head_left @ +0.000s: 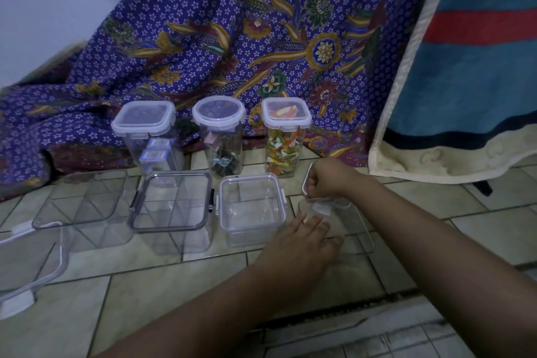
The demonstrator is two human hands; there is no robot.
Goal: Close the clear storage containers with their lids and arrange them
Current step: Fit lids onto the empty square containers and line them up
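Right fingers (pixel 315 186) clamped on lid (pixel 308 180), left fingers (pixel 312 222) spread, over tiled floor (pixel 162 299).

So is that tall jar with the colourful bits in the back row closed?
Closed. The jar with colourful pieces stands upright with its square lid seated flat on top.

Dim, bluish, even light with faint shadows; soft blur throughout, and wide-angle bending at the edges.

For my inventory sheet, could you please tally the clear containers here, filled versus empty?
Filled containers: 3
Empty containers: 4
Total: 7
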